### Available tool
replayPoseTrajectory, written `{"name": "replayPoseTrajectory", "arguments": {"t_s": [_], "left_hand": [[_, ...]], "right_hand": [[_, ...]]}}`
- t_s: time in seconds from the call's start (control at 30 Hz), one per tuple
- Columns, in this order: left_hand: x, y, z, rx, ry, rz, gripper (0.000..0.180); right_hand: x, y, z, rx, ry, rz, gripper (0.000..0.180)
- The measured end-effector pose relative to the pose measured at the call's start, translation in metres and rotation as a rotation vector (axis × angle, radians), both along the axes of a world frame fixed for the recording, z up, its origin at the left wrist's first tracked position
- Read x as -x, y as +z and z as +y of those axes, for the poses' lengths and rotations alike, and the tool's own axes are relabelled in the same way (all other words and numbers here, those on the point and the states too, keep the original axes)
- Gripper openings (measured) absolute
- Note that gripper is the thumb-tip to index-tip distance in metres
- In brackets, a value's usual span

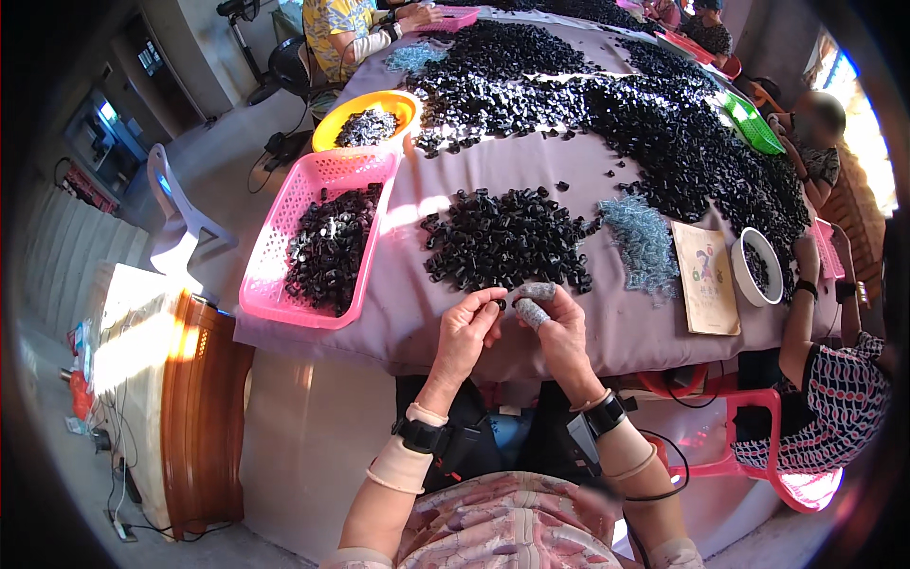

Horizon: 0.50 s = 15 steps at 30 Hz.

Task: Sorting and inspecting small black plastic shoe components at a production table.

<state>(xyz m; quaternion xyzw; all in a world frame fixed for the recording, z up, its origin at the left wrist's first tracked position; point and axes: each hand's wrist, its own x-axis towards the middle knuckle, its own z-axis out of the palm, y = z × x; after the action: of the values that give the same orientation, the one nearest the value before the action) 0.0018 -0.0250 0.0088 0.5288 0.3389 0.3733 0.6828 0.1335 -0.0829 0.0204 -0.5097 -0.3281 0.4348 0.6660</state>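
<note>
My left hand [462,334] is closed in a pinch on a small black plastic piece [500,304] above the near edge of the cloth-covered table. Close beside it on the right, my right hand [561,332] is also closed, with grey wrapping on its thumb and forefinger. Whatever those fingertips hold is too small to make out. Just beyond both hands lies a pile of black plastic pieces [507,237]. To its right is a heap of small clear bluish pieces [637,242].
A pink basket [256,302] of black pieces stands left, below a yellow bowl [327,125]. On the right are a booklet [706,308], a white bowl [750,292] and a green basket [755,125]. A large black heap [664,142] covers the far table. Several people sit around it.
</note>
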Motion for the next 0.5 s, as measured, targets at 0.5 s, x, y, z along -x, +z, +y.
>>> {"name": "replayPoseTrajectory", "arguments": {"t_s": [0.5], "left_hand": [[0.001,-0.004,0.004,0.073,0.032,-0.078,0.015]], "right_hand": [[0.016,-0.004,-0.001,-0.017,-0.024,-0.119,0.019]]}}
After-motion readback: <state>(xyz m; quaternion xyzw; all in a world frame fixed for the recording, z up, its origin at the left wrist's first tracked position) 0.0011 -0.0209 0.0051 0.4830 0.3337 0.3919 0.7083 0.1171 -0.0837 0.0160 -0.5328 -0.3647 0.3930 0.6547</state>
